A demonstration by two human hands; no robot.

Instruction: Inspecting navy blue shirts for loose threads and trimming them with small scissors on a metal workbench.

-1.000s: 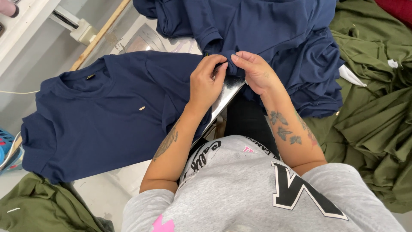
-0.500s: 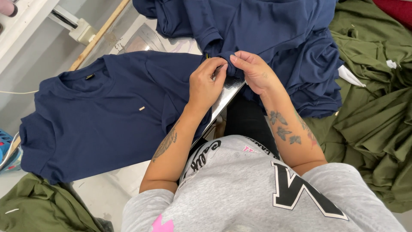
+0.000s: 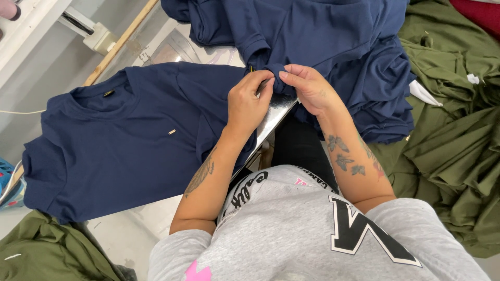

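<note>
My left hand [image 3: 249, 101] and my right hand [image 3: 307, 88] meet over the metal table edge [image 3: 273, 117], both pinching a bunched fold of a navy garment [image 3: 323, 36] from the pile ahead. A thin dark tool tip with a small yellow spot peeks out above my left fingers; what it is I cannot tell. A navy t-shirt [image 3: 125, 140] lies spread flat to the left, collar toward the far side, with a small gold tag on its chest.
Olive-green garments [image 3: 453, 130] are heaped at the right, and another olive piece [image 3: 47, 250] lies at the lower left. A white bench with a wooden strip [image 3: 120, 44] runs along the top left. A red cloth [image 3: 479, 10] shows at the top right corner.
Both hands have stayed pinched on the navy fold, with only slight finger shifts. The spread t-shirt has not moved.
</note>
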